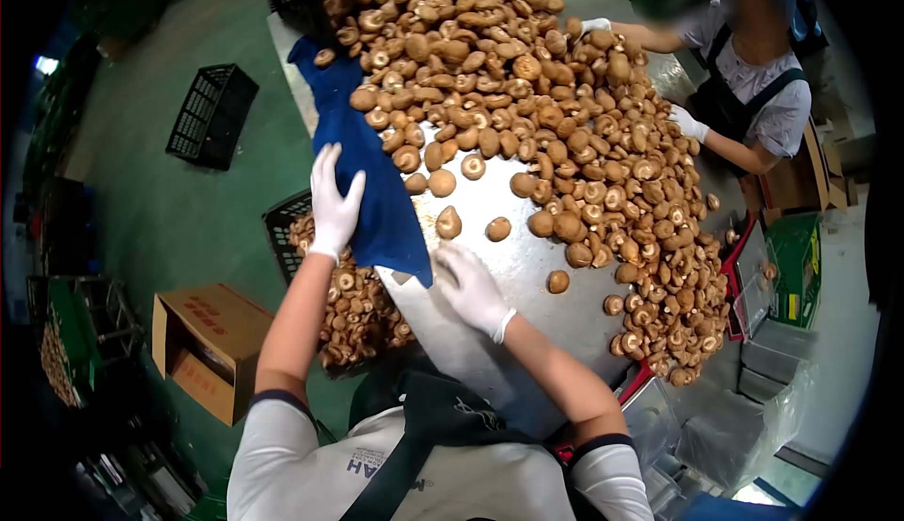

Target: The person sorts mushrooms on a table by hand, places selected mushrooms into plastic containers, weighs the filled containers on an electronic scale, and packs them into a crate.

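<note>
My left hand (337, 203), in a white glove, is at the edge of a dark blue cloth (384, 205), its fingers spread and thumb apart. The cloth lies along the left edge of the metal table (513, 281). My right hand (471, 287), also gloved, rests low over the tabletop by the cloth's lower corner, fingers stretched out. Just beyond it sits a single shiitake mushroom (449, 222), with another mushroom (498, 229) to the right. A large heap of shiitake mushrooms (490, 59) covers the far and right parts of the table.
Below the table's left edge stands a black crate (281, 229) holding mushrooms. An open cardboard box (209, 342) and another black crate (213, 114) are on the green floor. Across the table, a co-worker's gloved hands (688, 123) touch the heap. Plastic-wrapped trays (744, 417) stand at lower right.
</note>
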The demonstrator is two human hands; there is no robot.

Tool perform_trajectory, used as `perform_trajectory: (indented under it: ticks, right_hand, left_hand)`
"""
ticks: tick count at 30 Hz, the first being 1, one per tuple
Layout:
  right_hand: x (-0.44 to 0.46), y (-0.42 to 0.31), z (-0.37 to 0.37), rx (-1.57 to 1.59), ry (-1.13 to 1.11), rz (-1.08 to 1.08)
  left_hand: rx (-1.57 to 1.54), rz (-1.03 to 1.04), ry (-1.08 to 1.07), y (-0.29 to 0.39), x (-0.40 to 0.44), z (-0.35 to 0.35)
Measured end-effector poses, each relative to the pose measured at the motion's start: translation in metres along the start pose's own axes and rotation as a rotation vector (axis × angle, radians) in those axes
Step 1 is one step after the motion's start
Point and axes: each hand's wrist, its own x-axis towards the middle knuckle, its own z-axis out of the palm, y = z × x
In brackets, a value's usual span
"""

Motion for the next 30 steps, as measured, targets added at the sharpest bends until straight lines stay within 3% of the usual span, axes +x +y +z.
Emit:
perform_trajectory:
  ticks: [2,6,8,10,12,14,15,22,24,25,26,28,30]
  right_hand:
    - [0.026,0.027,-0.027,-0.252,0.118,-0.061]
    - [0.094,0.068,-0.099,-0.572,0.288,-0.267]
    - [0.122,0.087,-0.132,-0.775,0.281,-0.173]
    - [0.133,0.114,-0.162,-0.900,0.278,-0.051]
    - [0.133,0.131,-0.171,-0.918,0.275,0.000]
    - [0.127,0.141,-0.187,-0.916,0.391,0.024]
    - [0.121,0.145,-0.197,-0.942,0.444,0.052]
    - [0.046,0.158,-0.241,-0.841,0.516,0.438]
    - [0.018,0.159,-0.242,-0.749,0.548,0.482]
    - [0.005,0.157,-0.248,-0.672,0.535,0.566]
    - [-0.010,0.155,-0.254,-0.590,0.520,0.643]
    - [-0.040,0.170,-0.256,-0.697,0.447,0.634]
    - [-0.054,0.163,-0.252,-0.725,0.395,0.670]
  left_hand:
    - [0.045,0.102,0.060,-0.009,0.050,0.036]
    - [0.225,0.110,0.070,-0.029,0.147,0.107]
    - [0.208,-0.156,-0.182,0.002,0.171,0.123]
    - [0.427,-0.079,-0.104,0.005,0.171,0.163]
    - [0.386,-0.172,-0.063,0.014,0.166,0.174]
    - [0.205,-0.126,-0.058,0.012,0.158,0.174]
    - [0.009,-0.286,-0.136,0.025,0.149,0.176]
    - [-0.432,0.148,-0.398,0.138,0.070,0.246]
    - [-0.100,0.172,-0.599,0.226,0.048,0.226]
    - [-0.208,0.200,-0.555,0.234,0.038,0.241]
    - [-0.540,0.210,-0.489,0.224,0.024,0.276]
    - [-0.388,0.198,-0.601,0.249,-0.011,0.263]
    - [-0.475,0.217,-0.669,0.269,-0.033,0.261]
